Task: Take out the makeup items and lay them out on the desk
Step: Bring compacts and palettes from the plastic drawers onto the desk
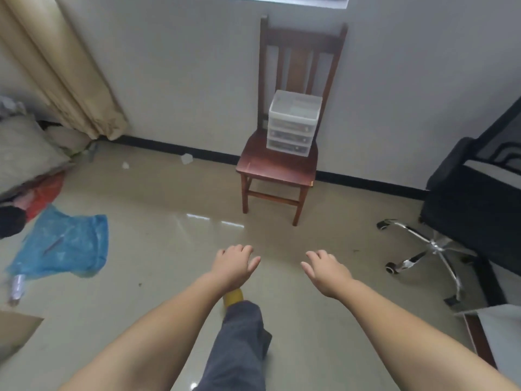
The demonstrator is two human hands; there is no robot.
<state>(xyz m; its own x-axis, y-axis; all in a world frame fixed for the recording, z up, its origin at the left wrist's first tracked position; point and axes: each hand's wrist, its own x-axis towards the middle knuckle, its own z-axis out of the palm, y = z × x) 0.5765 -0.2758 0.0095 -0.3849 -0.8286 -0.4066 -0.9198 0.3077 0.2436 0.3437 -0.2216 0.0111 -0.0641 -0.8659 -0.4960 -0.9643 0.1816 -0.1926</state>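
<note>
Wooden chair [277, 165] against a pale wall [183, 80], glossy beige floor [169, 249].

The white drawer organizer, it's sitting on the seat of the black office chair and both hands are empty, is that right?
Not quite. The white drawer organizer sits on the seat of the wooden chair against the wall, not the black office chair at the right. The head view shows it. The rest holds: the left hand and right hand are both empty.

Beyond the fingers [248, 249] stands a dark polished wood chair [277, 165] carrying a translucent plastic drawer box [293, 124]. The floor [169, 249] under them is glossy tile.
</note>
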